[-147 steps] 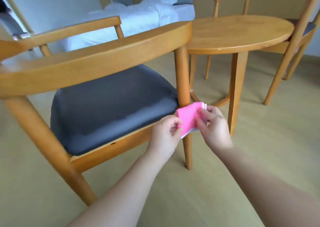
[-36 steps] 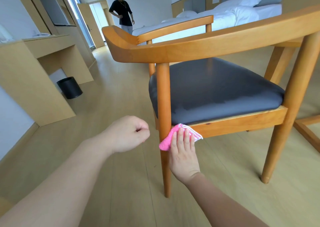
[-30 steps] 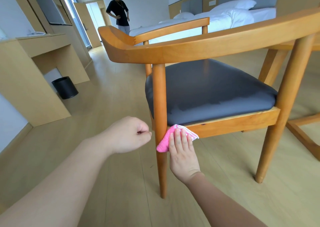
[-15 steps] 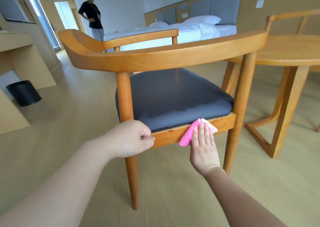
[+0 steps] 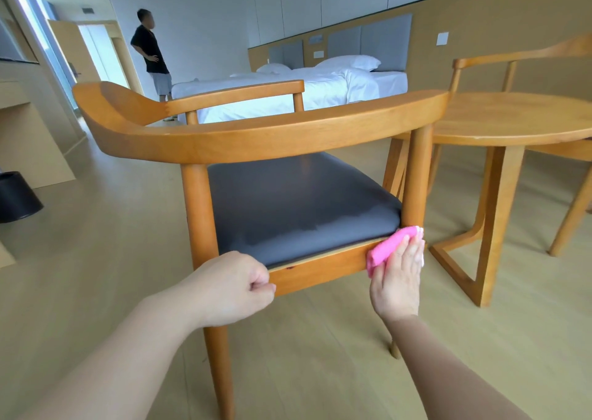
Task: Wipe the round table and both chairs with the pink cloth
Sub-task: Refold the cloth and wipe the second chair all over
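Head view: right hand (image 5: 396, 278), fingers straight, presses the pink cloth (image 5: 389, 247) flat against the chair (image 5: 256, 134) seat rail. Left hand (image 5: 235, 290), to its left, is fisted, holding nothing.

head view looks forward, low, close behind the chair (image 5: 256, 131).

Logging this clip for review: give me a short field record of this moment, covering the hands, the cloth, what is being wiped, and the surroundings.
right hand: flat, fingers straight, pressing the folded pink cloth
cloth position: on the near wooden chair with dark grey seat, at the front seat rail where it meets the right leg
left hand: fist, holding nothing, in front of the rail
round wooden table: right of the chair
second wooden chair: behind the table
background: white bed, standing person, black bin
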`<state>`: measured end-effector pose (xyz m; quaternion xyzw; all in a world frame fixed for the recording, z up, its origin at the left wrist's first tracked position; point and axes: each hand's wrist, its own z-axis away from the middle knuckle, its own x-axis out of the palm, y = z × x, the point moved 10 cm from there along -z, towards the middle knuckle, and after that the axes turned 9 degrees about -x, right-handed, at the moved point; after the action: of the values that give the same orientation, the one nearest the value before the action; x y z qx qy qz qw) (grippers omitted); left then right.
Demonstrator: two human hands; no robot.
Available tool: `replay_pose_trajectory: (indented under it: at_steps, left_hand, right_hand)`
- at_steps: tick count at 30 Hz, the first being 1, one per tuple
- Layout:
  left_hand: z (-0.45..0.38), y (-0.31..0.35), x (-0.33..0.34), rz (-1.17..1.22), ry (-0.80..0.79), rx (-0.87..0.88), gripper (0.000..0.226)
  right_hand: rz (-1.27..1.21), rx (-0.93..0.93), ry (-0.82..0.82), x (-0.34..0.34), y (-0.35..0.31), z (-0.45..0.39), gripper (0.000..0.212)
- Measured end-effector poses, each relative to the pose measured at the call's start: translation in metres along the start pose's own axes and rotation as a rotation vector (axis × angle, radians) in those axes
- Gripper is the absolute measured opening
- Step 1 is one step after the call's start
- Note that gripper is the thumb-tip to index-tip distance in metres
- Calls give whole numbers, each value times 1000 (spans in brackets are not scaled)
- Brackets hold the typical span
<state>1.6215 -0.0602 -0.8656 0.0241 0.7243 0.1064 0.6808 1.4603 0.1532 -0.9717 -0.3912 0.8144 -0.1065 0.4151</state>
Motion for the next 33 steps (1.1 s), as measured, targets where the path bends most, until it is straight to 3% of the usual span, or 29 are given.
replay_pose_trajectory:
  at_steps: [4,10,17,22,27,33]
  left_hand:
    - [-2,-3,0,5,1,-15,37]
    - [1,-11,-1,19,0,-28,39]
    - [19,-41,-7,-30,-23,-79,36]
    - [38,-80,-16,32,-56,-209,36]
    - [54,-102,-20,52,-68,-291,41]
    - [74,-117,-14,11,-94,-341,38]
  right_hand:
    - [-81,60,18,2,-5,0,68]
    - [-141,-5,-14,24,-44,25,73]
    - [-61,-244,7,52,-112,52,60]
    - [-5,-379,-32,77,-153,65,53]
    - [84,-655,-105,98,-205,91,54]
    - [82,-671,-9,103,-218,104,54]
